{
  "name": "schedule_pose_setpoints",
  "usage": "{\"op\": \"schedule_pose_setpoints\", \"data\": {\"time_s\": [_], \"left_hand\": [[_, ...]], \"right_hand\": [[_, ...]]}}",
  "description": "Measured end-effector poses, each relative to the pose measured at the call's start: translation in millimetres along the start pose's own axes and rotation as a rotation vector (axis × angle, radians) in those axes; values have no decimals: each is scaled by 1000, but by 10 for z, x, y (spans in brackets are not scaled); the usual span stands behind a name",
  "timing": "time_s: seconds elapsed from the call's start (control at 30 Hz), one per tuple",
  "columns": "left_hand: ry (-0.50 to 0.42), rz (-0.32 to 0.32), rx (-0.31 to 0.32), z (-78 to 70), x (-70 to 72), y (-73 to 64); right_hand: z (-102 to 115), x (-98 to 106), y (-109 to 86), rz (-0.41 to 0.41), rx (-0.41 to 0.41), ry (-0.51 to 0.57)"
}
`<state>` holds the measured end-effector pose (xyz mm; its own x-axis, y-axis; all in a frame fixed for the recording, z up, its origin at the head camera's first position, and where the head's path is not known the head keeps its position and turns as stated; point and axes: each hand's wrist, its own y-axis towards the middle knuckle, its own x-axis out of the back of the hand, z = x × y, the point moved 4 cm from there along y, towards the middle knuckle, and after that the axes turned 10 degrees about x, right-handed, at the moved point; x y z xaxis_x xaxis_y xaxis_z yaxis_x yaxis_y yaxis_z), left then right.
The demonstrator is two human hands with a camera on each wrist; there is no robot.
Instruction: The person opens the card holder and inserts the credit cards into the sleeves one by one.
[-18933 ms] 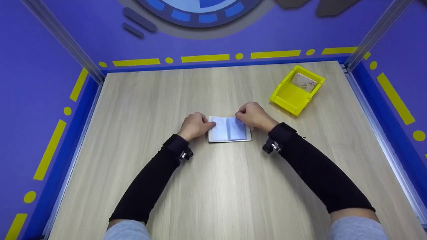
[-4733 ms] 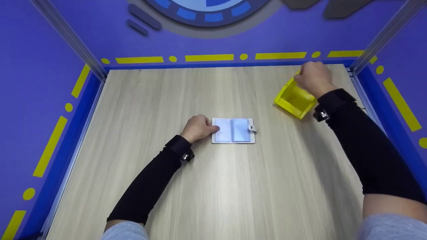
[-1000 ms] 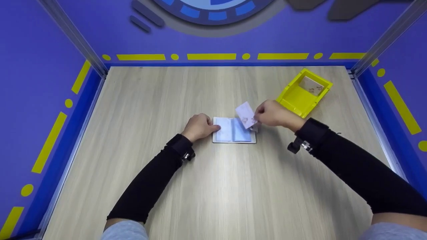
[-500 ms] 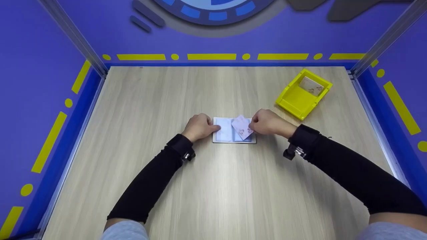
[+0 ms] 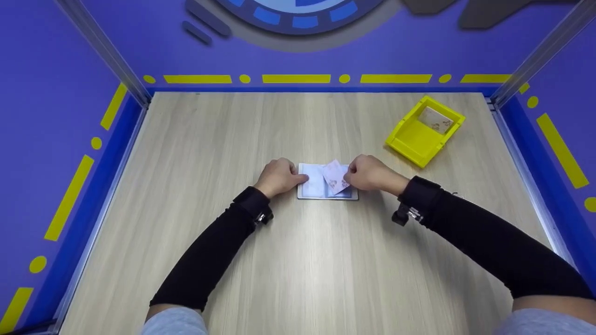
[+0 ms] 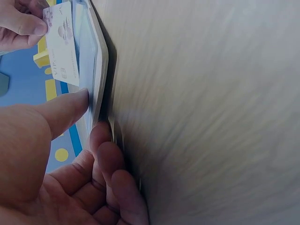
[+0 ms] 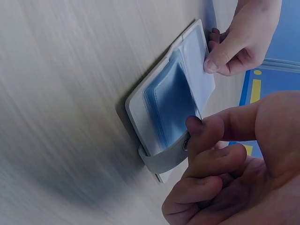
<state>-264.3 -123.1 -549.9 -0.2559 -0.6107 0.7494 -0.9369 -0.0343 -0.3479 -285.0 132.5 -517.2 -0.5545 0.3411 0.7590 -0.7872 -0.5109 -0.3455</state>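
Note:
A white card holder (image 5: 313, 184) lies open on the table, clear bluish plastic sleeves (image 7: 171, 101) inside. My left hand (image 5: 278, 178) pinches its left edge, thumb on top and fingertips at the edge beneath, as the left wrist view shows. My right hand (image 5: 372, 173) pinches a pale card (image 5: 335, 176) between thumb and index finger. That card is tilted above the right-hand sleeves; the left wrist view shows "VIP" lettering on it. The right wrist view shows the card nearly edge-on, and a snap strap (image 7: 164, 159) at the holder's right edge.
A yellow bin (image 5: 412, 144) stands at the back right of the wooden table (image 5: 223, 139), with pale printed cards (image 5: 436, 119) leaning in its far end. Blue-purple panels (image 5: 298, 60) enclose the table at the back and both sides.
My right hand reached into the yellow bin, came back with a card, and lowered it over the right half of the holder. The left hand stays on the holder's left edge.

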Motion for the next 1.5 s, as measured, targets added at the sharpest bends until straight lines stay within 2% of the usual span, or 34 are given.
{"op": "schedule_pose_setpoints", "data": {"time_s": [0.67,1.13,1.17,1.37,1.4,1.5], "left_hand": [[21,7,4,2,10,27],[9,19,18,7,11,20],[1,11,-1,70,-39,95],[-2,5,-6,71,-44,99],[8,12,10,8,4,25],[22,8,8,15,-9,37]], "right_hand": [[138,-50,53,13,16,-4],[236,-204,137,34,7,-5],[244,-212,140,37,9,-8],[267,-248,163,42,23,-16],[267,-256,166,43,23,-12],[271,-279,185,47,32,-17]]}}
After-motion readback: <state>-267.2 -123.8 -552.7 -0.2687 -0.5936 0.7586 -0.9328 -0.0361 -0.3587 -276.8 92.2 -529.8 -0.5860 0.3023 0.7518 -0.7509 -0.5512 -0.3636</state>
